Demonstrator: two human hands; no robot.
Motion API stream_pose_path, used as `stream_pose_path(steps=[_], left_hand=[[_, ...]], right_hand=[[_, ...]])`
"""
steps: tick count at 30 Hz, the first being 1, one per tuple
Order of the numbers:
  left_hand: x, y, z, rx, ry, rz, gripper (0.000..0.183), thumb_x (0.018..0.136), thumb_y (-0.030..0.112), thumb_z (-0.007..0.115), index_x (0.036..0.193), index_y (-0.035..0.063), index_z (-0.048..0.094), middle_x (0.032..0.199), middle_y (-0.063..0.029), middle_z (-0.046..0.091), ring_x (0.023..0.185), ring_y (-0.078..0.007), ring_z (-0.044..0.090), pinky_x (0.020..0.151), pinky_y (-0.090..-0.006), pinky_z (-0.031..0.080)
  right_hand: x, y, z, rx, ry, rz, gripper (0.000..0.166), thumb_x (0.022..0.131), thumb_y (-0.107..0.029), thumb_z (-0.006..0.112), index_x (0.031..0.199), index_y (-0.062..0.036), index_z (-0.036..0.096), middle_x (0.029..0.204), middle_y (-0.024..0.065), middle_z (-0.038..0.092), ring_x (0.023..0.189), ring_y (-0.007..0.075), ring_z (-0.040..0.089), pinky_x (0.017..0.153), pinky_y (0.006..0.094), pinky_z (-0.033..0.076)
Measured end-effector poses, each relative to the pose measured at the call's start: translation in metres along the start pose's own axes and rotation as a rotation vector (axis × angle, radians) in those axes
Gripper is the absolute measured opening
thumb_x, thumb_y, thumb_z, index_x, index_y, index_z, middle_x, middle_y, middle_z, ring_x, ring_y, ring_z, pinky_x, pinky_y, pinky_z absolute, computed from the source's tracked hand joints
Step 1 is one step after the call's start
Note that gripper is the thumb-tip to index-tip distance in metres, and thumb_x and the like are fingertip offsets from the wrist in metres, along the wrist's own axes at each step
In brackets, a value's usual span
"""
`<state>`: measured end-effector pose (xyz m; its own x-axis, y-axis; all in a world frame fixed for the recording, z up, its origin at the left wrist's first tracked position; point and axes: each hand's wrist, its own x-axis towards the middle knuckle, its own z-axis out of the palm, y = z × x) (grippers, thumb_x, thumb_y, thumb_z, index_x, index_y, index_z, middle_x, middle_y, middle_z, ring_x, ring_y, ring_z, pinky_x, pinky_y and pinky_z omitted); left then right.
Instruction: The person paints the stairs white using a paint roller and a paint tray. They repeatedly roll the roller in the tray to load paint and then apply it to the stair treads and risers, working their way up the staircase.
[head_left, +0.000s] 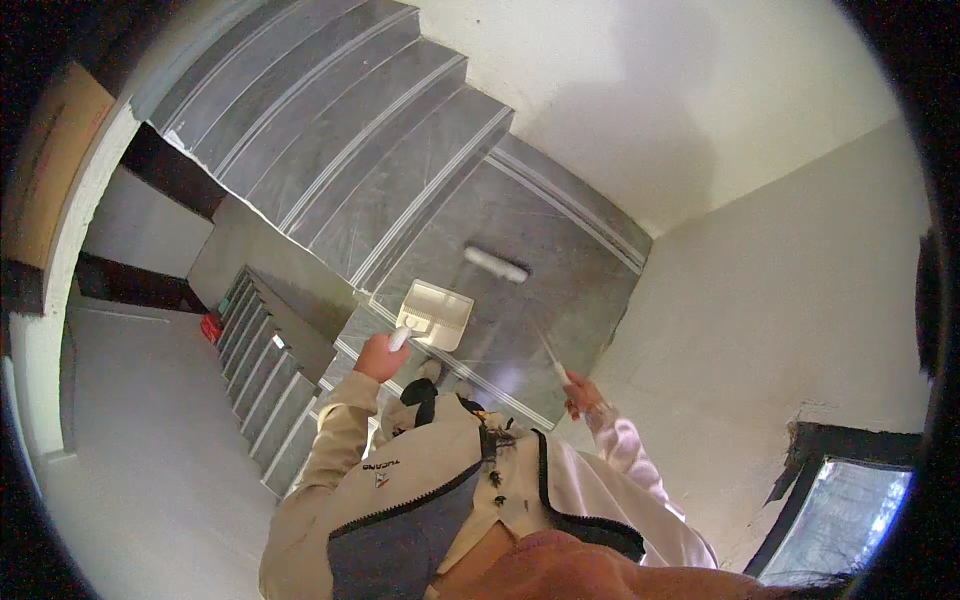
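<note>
My left hand (381, 360) is closed around the handle of a cream plastic dustpan (439, 307). The pan, toothed ribs across its inside, is over the edge of a grey tiled stair landing (570, 262). In my right hand (586, 399) is the pale stick of a broom (553, 356). What looks like its white head (495, 264) is down on the landing, past the dustpan and to its right. The stick blurs out between hand and head. My feet show partly below the pan, on a lower step.
Grey stairs (360, 142) with white-striped edges climb to the upper left. More steps (262, 375) lie in the stairwell at left, beside a drop. A pale wall (735, 300) bounds the landing at right, with a dark-framed window (840, 510). A cardboard box (56, 165) is at far left.
</note>
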<state>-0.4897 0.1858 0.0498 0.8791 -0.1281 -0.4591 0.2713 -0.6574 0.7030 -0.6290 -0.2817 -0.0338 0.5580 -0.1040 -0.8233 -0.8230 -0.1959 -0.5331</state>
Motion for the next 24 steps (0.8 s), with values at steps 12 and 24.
stream_pose_path(steps=[12,24], left_hand=[[-0.055,-0.053,-0.006,0.082,0.22,0.053,0.03,0.075,0.03,0.064,0.081,-0.0001,0.064,0.076,-0.0241,0.062,0.074,-0.0396,0.061,0.067,-0.0471,0.047],[-0.056,-0.061,-0.042,0.047,0.243,-0.091,0.036,0.074,0.032,0.063,0.08,-0.0035,0.063,0.079,-0.0265,0.062,0.078,-0.0431,0.06,0.07,-0.0478,0.048]], right_hand=[[0.017,-0.066,-0.043,0.087,0.014,-0.365,0.045,0.087,-0.019,0.047,0.132,-0.0143,0.044,0.062,0.0062,0.05,0.04,0.0137,0.04,0.034,0.0242,0.03],[0.236,-0.172,0.047,-0.13,0.033,-0.312,0.021,0.091,-0.019,0.045,0.106,-0.0079,0.053,0.061,0.0108,0.055,0.041,0.0258,0.053,0.036,0.0418,0.042]])
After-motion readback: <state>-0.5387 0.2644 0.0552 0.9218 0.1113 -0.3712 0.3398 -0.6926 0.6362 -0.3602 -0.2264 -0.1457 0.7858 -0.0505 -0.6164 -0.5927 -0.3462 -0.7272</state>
